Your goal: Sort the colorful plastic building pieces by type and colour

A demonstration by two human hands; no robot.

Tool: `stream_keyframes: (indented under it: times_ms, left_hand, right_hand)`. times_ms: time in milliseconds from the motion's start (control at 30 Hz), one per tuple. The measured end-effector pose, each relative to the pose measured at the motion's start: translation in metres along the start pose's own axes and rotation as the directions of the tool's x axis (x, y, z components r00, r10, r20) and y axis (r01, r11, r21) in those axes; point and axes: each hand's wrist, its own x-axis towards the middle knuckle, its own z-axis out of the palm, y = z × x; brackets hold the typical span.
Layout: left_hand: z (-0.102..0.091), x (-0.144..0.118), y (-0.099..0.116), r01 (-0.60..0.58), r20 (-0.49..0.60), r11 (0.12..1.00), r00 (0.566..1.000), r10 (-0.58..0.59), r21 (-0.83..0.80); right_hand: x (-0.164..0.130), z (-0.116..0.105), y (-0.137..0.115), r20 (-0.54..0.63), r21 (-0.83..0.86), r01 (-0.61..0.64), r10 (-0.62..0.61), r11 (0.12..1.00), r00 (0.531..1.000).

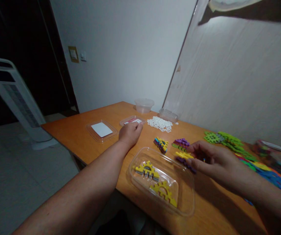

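Your right hand [211, 160] pinches a yellow piece [183, 154] over purple ones just above the clear tray [188, 199]. Two yellow stacks [147, 169] already lie inside. Your left hand [130, 132] rests closed on the table [76, 137], gripping nothing visible. Mixed stacks [161, 144], white pieces [160, 123] and green pieces [226, 140] remain outside.

Glossy clear plastic tray [189, 195] holds matt yellow plastic pieces [147, 169] on a smooth orange wood-look table [81, 143], beside a clear plastic tub [144, 105] and a matt white wall [228, 81].
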Motion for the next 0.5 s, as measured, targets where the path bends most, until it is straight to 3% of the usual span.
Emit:
stream_keyframes:
  times_ms: [200, 333, 500]
  left_hand:
    - [0.0, 0.0, 0.0, 0.005, 0.009, 1.0, 1.0, -0.005, 0.013]
    - [0.003, 0.001, -0.003, -0.006, -0.02, 1.0, 1.0, 0.006, 0.014]
    - [0.005, 0.001, -0.005, -0.005, -0.031, 1.0, 1.0, 0.005, -0.004]
  right_hand:
    - [-0.019, 0.016, -0.052, 0.198, -0.048, 0.061, -0.05, 0.997, 0.979]
    - [-0.015, 0.027, -0.057, 0.277, -0.088, 0.098, -0.07, 0.991, 0.958]
    - [-0.008, 0.031, -0.063, 0.276, -0.182, 0.131, -0.077, 0.975, 0.958]
